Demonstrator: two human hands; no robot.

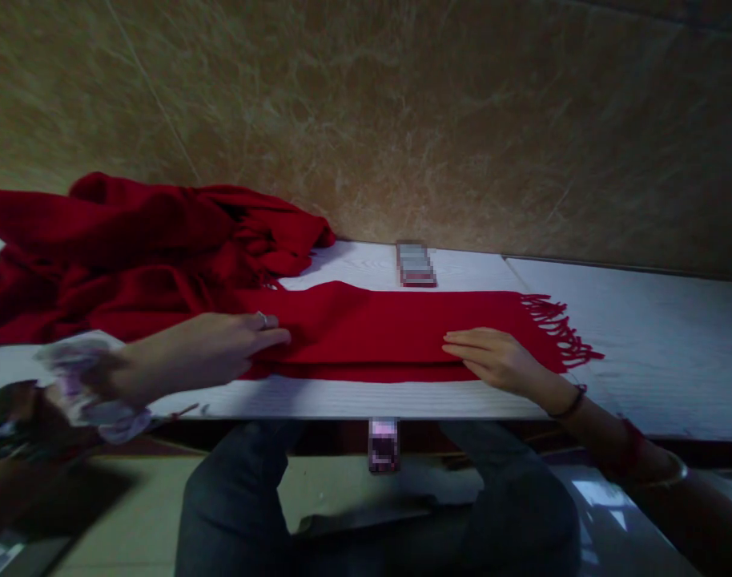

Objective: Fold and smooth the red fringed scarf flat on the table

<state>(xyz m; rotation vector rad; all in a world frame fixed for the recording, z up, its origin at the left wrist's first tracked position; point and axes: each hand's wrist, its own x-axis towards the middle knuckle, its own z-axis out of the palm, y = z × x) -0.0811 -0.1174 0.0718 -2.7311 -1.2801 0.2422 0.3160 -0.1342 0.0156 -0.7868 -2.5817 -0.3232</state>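
Observation:
A red scarf (378, 328) lies lengthwise along a narrow white surface, its lower edge showing a folded layer. Fringe (561, 328) spreads out at its right end. My left hand (222, 353), with a ring on one finger, is closed at the scarf's left part, fingertips pressed together on the cloth. My right hand (501, 361) rests near the fringed end, its fingers stretched out over the lower fold. Loose red cloth (131, 248) lies bunched at the left, behind my left forearm; I cannot tell where it joins the flat part.
A small blurred rectangular item (416, 264) lies behind the scarf, close to the brown marbled wall (366, 120). The white tabletop (660, 344) runs on to the right. Another small blurred item (384, 445) shows below the front edge, between my legs (234, 497).

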